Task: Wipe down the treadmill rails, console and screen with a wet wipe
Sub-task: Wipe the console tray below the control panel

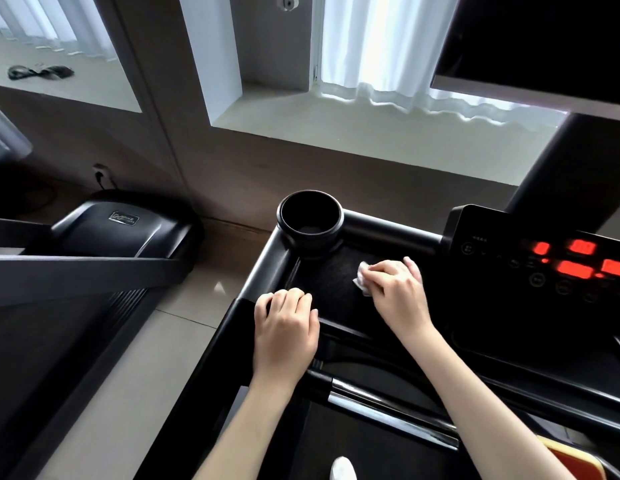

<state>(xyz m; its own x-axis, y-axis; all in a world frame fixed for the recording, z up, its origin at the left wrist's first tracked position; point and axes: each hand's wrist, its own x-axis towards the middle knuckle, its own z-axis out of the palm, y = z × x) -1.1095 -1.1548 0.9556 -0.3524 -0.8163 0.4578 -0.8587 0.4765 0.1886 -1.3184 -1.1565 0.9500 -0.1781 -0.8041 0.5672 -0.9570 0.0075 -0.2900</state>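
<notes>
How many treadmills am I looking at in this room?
2. The near treadmill fills the lower right, its console lit red. The second treadmill stands to its left, across a strip of floor. Others may lie outside the frame.

A crumpled white wet wipe [361,279] lies bunched beneath the right hand [395,289] on the dark recessed tray of the treadmill console [502,271], between the black tubular rail [267,263] and the panel's glowing red digits, below the dark screen [544,39].
</notes>
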